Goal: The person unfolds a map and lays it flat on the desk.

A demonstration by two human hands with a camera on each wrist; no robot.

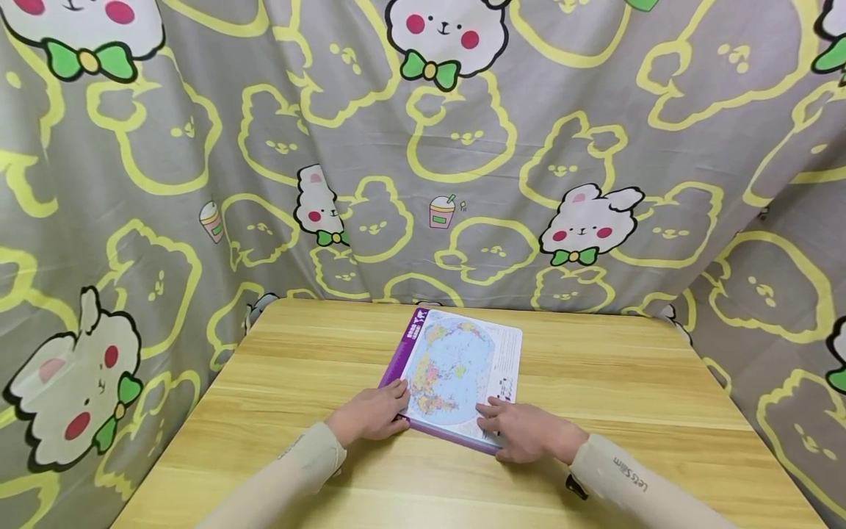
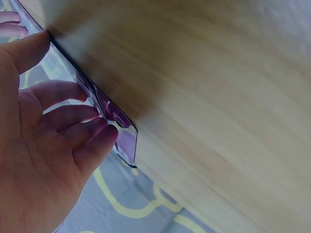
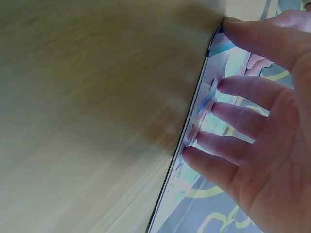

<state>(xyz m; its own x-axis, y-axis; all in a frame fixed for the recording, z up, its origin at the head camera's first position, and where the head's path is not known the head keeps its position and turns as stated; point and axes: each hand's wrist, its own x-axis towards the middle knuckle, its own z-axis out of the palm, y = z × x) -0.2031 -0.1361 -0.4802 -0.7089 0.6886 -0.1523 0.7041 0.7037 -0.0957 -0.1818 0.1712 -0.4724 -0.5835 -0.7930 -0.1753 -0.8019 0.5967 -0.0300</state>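
A flat rectangular board (image 1: 456, 364) printed with a colourful world map lies on the wooden table, turned slightly askew. Its left margin is purple with white lettering, too small to read. My left hand (image 1: 371, 413) touches the near left corner, fingertips on the purple margin and thumb by the near edge. On the near right corner rests my right hand (image 1: 529, 430), its fingers spread over the printed surface. In the right wrist view, that hand's fingers (image 3: 243, 119) are nearly straight, with the thumb at the corner. The covered corners are partly hidden.
The light wooden table (image 1: 634, 397) extends around the board on all sides. A grey curtain (image 1: 482, 147) with yellow outlines and white rabbits hangs behind the far edge and along both sides. A small dark object (image 1: 576, 486) shows under the right wrist.
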